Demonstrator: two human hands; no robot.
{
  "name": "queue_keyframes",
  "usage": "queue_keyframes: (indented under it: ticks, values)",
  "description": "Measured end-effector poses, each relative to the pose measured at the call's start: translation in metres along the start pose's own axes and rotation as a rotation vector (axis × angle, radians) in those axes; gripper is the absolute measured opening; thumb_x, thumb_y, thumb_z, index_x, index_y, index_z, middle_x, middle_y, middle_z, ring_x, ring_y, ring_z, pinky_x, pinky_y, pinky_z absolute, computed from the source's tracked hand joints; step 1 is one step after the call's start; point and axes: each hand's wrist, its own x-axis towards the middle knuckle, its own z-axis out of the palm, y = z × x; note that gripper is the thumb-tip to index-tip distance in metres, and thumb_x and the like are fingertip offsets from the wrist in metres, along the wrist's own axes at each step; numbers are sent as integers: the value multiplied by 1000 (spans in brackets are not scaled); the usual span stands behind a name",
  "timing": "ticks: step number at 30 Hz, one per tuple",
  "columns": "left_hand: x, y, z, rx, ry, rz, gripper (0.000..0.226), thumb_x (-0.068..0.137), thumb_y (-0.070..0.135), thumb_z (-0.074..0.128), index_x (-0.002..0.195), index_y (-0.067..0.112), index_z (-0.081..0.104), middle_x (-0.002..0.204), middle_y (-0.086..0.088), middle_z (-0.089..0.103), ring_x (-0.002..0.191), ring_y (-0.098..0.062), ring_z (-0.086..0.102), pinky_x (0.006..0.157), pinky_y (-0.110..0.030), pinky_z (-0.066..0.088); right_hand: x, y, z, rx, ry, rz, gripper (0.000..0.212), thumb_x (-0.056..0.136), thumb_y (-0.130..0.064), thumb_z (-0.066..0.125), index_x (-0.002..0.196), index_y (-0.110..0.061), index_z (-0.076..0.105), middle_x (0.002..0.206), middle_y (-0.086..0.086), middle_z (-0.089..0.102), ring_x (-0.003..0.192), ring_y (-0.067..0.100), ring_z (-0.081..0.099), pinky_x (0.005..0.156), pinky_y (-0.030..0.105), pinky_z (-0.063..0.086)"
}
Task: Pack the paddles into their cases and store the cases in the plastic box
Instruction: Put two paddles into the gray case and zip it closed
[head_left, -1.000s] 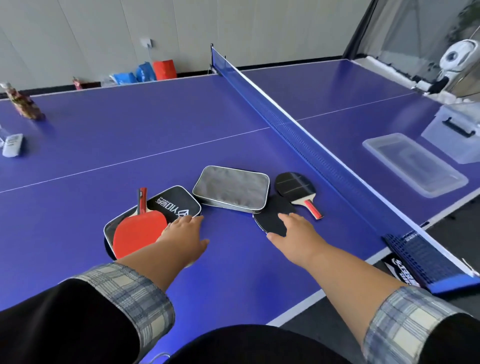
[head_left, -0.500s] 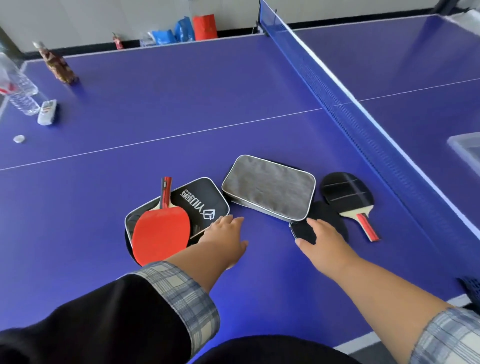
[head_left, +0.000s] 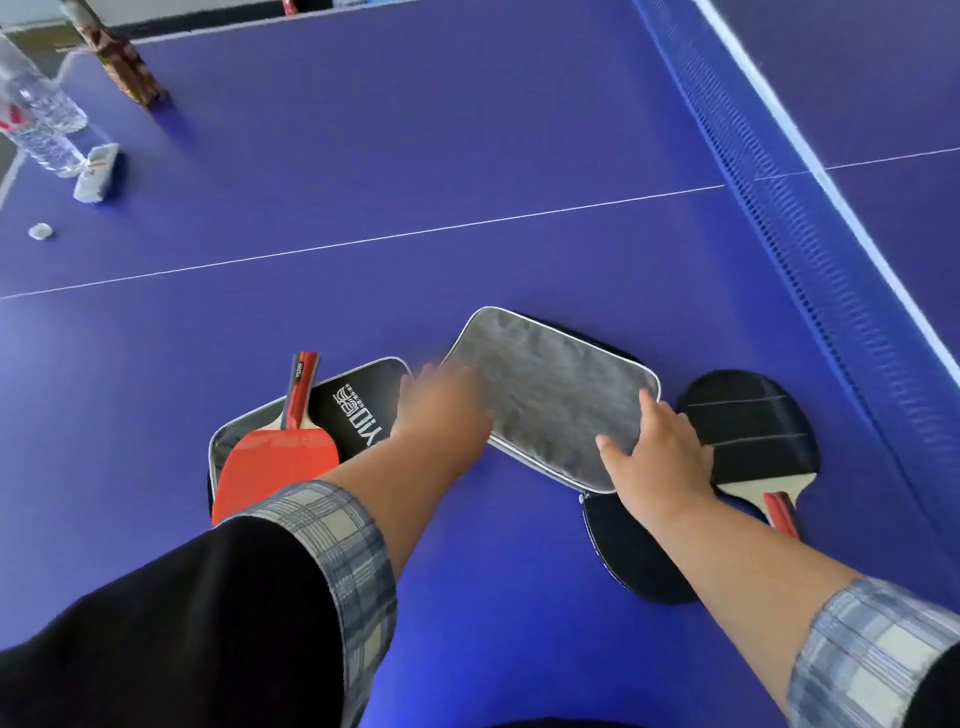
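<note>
1. Our right hand (head_left: 655, 457) pinches the grey case (head_left: 556, 400)'s near corner; our blurred left hand (head_left: 441, 402) lies spread at its other edge.
2. The black paddle (head_left: 748, 431) sits just right; we risk knocking it.

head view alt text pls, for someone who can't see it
Seen from above, a person's two hands reach to a grey paddle case on a blue table tennis table: the right hand grips its near corner, the blurred left hand is at its left edge. A red paddle lies on a black case to the left, a black paddle to the right.
</note>
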Motion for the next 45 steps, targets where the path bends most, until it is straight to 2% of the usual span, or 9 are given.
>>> queue_keyframes:
  ticks: [8, 13, 19, 25, 29, 31, 34, 41, 45]
  values:
    - [61, 12, 4, -12, -101, -384, 66, 91, 54, 45, 145, 19, 32, 134, -9, 56, 124, -32, 54, 118, -55, 9, 8, 16, 16, 122, -49, 36, 77, 97, -44, 55, 159, -30, 11, 159, -2, 37, 152, 24, 18, 120, 58, 7]
    - [58, 23, 6, -205, 92, -297, 54, 91, 47, 47, 138, 21, 47, 125, -13, 58, 115, -36, 56, 106, -49, 37, 18, 19, 4, 533, 134, 67, 69, 99, -26, 55, 157, -36, 19, 159, -1, 31, 141, 20, 40, 105, 30, 34]
    - [32, 38, 0, -496, 188, -276, 41, 91, 43, 48, 125, 19, 53, 122, -11, 54, 103, -32, 57, 80, -39, 46, 28, 31, -27, 734, 187, 213, 83, 95, -30, 57, 159, -36, 4, 165, -7, 23, 142, 13, 37, 96, 22, 31]
    - [-28, 23, -1, -543, 232, -311, 37, 92, 45, 48, 123, 25, 54, 115, -1, 42, 94, -24, 54, 82, -39, 46, -3, 30, -27, 746, 134, 152, 59, 92, -28, 57, 148, -28, 38, 135, -4, 60, 117, 19, 60, 100, 33, 47]
    - [-73, 5, -1, -541, 243, -310, 42, 94, 44, 49, 128, 20, 51, 127, -7, 44, 99, -27, 55, 91, -40, 46, -33, 28, -19, 757, 85, 83, 53, 91, -27, 57, 142, -32, 43, 123, -8, 63, 101, 11, 64, 72, 18, 46]
    - [-95, -4, 1, -536, 229, -338, 44, 94, 44, 49, 130, 18, 49, 129, -9, 44, 103, -28, 56, 91, -46, 50, -49, 27, -16, 757, 52, 59, 50, 91, -28, 56, 139, -34, 45, 119, -10, 64, 96, 4, 63, 67, 16, 43]
    - [-129, -16, 7, -553, 195, -340, 36, 92, 36, 49, 123, 17, 51, 122, -7, 46, 83, -19, 52, 63, -34, 48, -75, 28, -13, 732, 28, 31, 43, 90, -28, 56, 131, -37, 48, 111, -15, 64, 95, 4, 63, 68, 18, 44]
    - [-187, -64, 5, -525, -116, -153, 40, 82, 21, 49, 121, 22, 57, 109, -5, 61, 76, -20, 62, 52, -26, 45, -164, 40, 14, 722, 40, 114, 51, 85, -20, 54, 132, -38, 48, 111, -13, 64, 93, 6, 62, 64, 23, 46]
    - [-212, -88, 8, -476, -179, -99, 51, 84, 14, 49, 134, 23, 53, 112, -5, 62, 83, -24, 62, 54, -27, 45, -220, 46, 55, 775, -3, 192, 47, 86, -17, 59, 128, -35, 50, 113, -8, 66, 102, 17, 64, 80, 33, 52]
